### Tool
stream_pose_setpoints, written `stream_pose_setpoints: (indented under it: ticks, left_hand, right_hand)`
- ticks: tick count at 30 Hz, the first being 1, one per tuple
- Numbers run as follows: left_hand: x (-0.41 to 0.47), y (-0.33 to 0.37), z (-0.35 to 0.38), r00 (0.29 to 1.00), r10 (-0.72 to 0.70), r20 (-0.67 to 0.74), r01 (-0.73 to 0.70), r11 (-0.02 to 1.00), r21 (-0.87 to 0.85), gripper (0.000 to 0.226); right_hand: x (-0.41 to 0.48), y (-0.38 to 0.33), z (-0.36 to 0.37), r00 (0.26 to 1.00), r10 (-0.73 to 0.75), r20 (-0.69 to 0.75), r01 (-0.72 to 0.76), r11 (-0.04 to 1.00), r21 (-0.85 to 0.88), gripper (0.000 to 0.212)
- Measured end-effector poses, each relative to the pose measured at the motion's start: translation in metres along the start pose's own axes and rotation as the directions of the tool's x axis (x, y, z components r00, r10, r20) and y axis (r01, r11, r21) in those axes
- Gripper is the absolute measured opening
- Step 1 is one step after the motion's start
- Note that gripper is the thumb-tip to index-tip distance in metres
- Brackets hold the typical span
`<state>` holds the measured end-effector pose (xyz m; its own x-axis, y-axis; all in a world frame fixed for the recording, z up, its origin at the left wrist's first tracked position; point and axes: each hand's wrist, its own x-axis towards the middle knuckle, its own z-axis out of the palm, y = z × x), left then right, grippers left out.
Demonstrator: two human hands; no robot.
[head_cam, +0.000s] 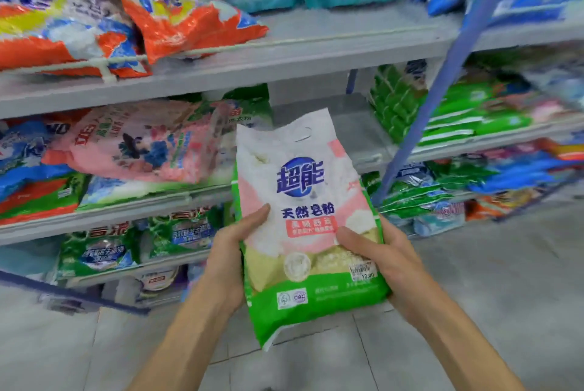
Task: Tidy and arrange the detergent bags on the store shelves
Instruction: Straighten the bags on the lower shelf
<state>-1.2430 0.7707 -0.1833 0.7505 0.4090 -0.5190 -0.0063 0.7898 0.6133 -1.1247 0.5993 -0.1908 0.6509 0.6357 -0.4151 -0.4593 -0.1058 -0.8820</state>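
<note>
Two hands hold one detergent bag point(300, 188) up in the air, in front of the shelves. The bag is white, pink and green, and it stands upright. The left hand point(232, 253) grips its left edge, thumb on the front. The right hand point(390, 259) grips its right edge low down, thumb on the front too. A pink bag point(139, 144) lies on the middle shelf point(357, 125), left of the held bag. Orange bags point(177, 8) poke over the top shelf's point(284, 58) front edge.
</note>
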Motion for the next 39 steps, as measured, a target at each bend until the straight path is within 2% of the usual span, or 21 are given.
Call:
stream_pose_setpoints:
  ticks: [5,8,12,17,20,25,34,39]
  left_hand:
    - [0.001,-0.051,0.097,0.982,-0.084,0.172,0.066,0.992,0.106,0.032]
    - [0.005,-0.082,0.146,0.967,-0.137,0.217,0.091,0.974,0.205,0.03]
    - [0.015,-0.124,0.194,0.957,-0.187,0.22,0.106,0.936,0.335,0.043]
    - [0.038,-0.168,0.236,0.952,-0.196,0.236,0.087,0.909,0.407,0.059]
    - [0.058,-0.182,0.263,0.959,-0.184,0.214,0.081,0.906,0.415,0.062]
    - [0.107,-0.198,0.315,0.958,-0.179,0.226,0.083,0.923,0.376,0.043]
    - [0.215,-0.226,0.394,0.98,-0.136,0.146,0.081,0.939,0.333,0.06]
    - [0.258,-0.226,0.421,0.992,-0.084,0.09,0.052,0.949,0.311,0.063]
  right_hand:
    - [-0.043,-0.032,-0.093,0.991,-0.069,-0.119,0.074,0.997,0.033,0.045]
    - [-0.066,-0.041,-0.143,0.974,-0.098,-0.203,0.109,0.993,0.047,0.052]
    - [-0.092,-0.048,-0.198,0.936,-0.122,-0.331,0.163,0.981,0.1,0.044]
    - [-0.103,-0.056,-0.255,0.907,-0.113,-0.405,0.178,0.976,0.126,0.029]
    - [-0.094,-0.07,-0.285,0.906,-0.107,-0.409,0.177,0.974,0.138,0.023]
    - [-0.052,-0.093,-0.34,0.899,-0.101,-0.426,0.181,0.971,0.153,0.024]
    - [0.05,-0.148,-0.441,0.914,-0.065,-0.399,0.123,0.985,0.123,0.016]
    - [0.103,-0.169,-0.475,0.94,-0.022,-0.339,0.067,0.99,0.121,0.022]
